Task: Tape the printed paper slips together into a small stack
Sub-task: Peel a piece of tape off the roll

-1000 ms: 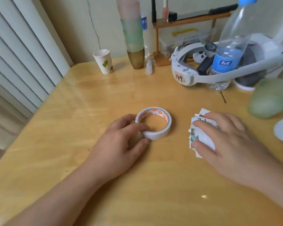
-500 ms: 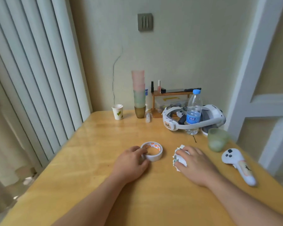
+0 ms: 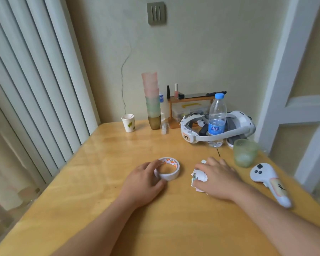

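A white roll of tape [image 3: 170,170] lies flat on the wooden table [image 3: 100,182]. My left hand [image 3: 143,182] grips its left side, one finger curled over the rim and the thumb against the outer wall. To the right, a small pile of printed paper slips [image 3: 199,177] lies on the table. My right hand [image 3: 218,177] covers most of it, with fingers curled over the slips' top edge, so only the left part of the pile shows.
At the back stand a paper cup [image 3: 128,123], stacked plastic cups [image 3: 152,100], a small wooden shelf [image 3: 190,109], a water bottle [image 3: 217,120] and a white headset [image 3: 218,129]. A green cup [image 3: 245,155] and a white controller [image 3: 268,182] sit right of my right hand.
The camera has lifted and pulled back, so more of the wall and room shows. Both hands stay where they were, on the tape roll and on the slips.
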The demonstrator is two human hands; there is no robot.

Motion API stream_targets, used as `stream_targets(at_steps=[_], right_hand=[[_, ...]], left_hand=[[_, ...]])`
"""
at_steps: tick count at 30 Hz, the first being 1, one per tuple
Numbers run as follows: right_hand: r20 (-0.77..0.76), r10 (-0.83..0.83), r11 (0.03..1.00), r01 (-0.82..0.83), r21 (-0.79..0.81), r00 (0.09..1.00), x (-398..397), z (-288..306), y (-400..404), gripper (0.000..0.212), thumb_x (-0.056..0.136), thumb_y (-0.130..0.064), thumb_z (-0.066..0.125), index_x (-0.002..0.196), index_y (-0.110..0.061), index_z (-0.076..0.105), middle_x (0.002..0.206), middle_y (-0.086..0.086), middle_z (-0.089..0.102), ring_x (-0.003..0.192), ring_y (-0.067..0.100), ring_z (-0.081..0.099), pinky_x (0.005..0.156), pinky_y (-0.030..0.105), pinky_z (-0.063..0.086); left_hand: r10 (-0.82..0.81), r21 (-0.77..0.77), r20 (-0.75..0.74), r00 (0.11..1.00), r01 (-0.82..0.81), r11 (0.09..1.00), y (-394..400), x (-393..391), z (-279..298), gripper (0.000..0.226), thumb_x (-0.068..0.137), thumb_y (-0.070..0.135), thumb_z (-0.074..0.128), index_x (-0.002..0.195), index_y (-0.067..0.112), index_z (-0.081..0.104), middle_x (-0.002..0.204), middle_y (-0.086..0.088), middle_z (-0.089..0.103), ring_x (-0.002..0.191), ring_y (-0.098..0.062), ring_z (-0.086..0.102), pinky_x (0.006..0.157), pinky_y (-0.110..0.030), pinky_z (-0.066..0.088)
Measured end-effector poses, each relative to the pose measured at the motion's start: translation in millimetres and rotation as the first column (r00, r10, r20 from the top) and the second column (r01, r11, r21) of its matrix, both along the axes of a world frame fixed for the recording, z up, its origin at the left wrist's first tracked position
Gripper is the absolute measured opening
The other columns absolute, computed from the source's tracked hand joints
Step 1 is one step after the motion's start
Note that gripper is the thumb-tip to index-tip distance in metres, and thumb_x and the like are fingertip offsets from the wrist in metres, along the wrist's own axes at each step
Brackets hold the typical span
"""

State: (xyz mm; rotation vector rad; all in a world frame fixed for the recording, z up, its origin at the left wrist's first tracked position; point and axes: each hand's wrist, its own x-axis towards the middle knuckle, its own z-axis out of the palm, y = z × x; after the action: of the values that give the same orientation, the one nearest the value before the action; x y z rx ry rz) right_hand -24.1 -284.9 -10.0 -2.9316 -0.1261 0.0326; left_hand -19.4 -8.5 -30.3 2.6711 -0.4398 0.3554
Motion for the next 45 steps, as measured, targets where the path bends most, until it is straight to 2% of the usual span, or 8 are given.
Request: stream_targets(at_steps=[5,8,16,22,28,35,41,45], right_hand=[[0.095,0.006,1.000,-0.008,0.016,0.995,1.7,-14.6,4.4,0.063,0.084,-0.074,0.044,0.144,-0.056,0.034,0.130,-0.017,0.037,0.125,0.021,0.035,0.105,0.042,0.032],[0.107,0.004,0.999,-0.008,0.040,0.994,5.2,-15.7,5.8,0.067,0.083,-0.078,0.044,0.144,-0.056,0.029,0.139,-0.016,0.035,0.131,0.022,0.032,0.108,0.043,0.029],[0.153,-0.011,0.999,0.004,0.050,0.988,6.8,-18.7,8.8,0.068,0.082,-0.082,0.041,0.141,-0.051,0.029,0.137,-0.013,0.035,0.131,0.021,0.032,0.107,0.043,0.029],[0.163,-0.009,0.998,0.000,0.059,0.987,2.9,-17.1,10.5,0.070,0.081,-0.083,0.040,0.142,-0.051,0.029,0.139,-0.015,0.036,0.132,0.020,0.033,0.109,0.043,0.029],[0.158,-0.018,0.997,0.006,0.071,0.987,1.1,-15.2,9.3,0.074,0.081,-0.086,0.041,0.144,-0.050,0.029,0.142,-0.017,0.036,0.135,0.020,0.033,0.109,0.043,0.029],[0.152,-0.009,0.994,-0.007,0.106,0.988,-1.1,-14.9,6.6,0.080,0.080,-0.089,0.046,0.148,-0.051,0.028,0.149,-0.021,0.037,0.140,0.018,0.031,0.112,0.044,0.029],[0.240,-0.145,0.820,-0.019,0.572,0.960,0.2,-7.8,-7.8,0.048,0.098,-0.052,0.057,0.143,-0.034,0.055,0.137,-0.013,0.053,0.135,0.015,0.045,0.108,0.032,0.037],[0.381,-0.166,0.854,-0.060,0.517,0.909,-6.4,-5.4,-11.2,0.036,0.095,-0.035,0.067,0.130,-0.031,0.065,0.123,-0.013,0.054,0.124,0.015,0.052,0.103,0.034,0.041]], left_hand=[[0.025,0.011,-0.168,0.986,-0.024,1.000,0.4,14.9,4.7,0.115,0.076,0.084,0.065,0.163,0.046,0.001,0.162,0.006,0.039,0.148,-0.024,0.035,0.120,-0.039,0.030],[0.025,0.054,-0.200,0.979,-0.015,0.998,-4.8,23.4,6.3,0.123,0.063,0.095,0.062,0.157,0.058,-0.007,0.165,0.007,0.031,0.149,-0.026,0.031,0.121,-0.046,0.028],[0.011,-0.074,-0.194,0.981,-0.026,0.997,-5.9,46.4,11.1,0.119,0.067,0.084,0.074,0.159,0.054,0.005,0.134,0.014,0.061,0.130,-0.018,0.044,0.108,-0.035,0.039],[0.263,-0.153,-0.125,0.957,-0.280,0.948,54.8,63.3,31.8,0.111,0.075,0.065,0.081,0.163,0.036,0.020,0.120,0.014,0.064,0.134,-0.028,0.045,0.104,-0.038,0.040],[0.322,-0.194,-0.239,0.916,-0.370,0.909,74.0,60.0,19.0,0.125,0.060,0.080,0.076,0.161,0.049,0.009,0.136,-0.001,0.063,0.130,-0.028,0.042,0.105,-0.043,0.048],[0.267,-0.124,-0.212,0.940,-0.297,0.947,64.8,50.9,15.6,0.129,0.060,0.088,0.072,0.164,0.043,0.009,0.153,-0.003,0.052,0.143,-0.032,0.034,0.116,-0.042,0.032],[-0.019,-0.047,0.047,0.999,0.022,0.999,34.3,21.1,28.7,0.072,0.083,0.078,0.060,0.147,0.049,0.046,0.154,0.015,0.043,0.142,-0.019,0.030,0.118,-0.042,0.033],[0.040,0.111,0.022,0.999,-0.042,0.993,52.3,24.1,22.3,0.066,0.081,0.067,0.052,0.144,0.047,0.049,0.154,0.010,0.043,0.142,-0.026,0.030,0.118,-0.043,0.029]])
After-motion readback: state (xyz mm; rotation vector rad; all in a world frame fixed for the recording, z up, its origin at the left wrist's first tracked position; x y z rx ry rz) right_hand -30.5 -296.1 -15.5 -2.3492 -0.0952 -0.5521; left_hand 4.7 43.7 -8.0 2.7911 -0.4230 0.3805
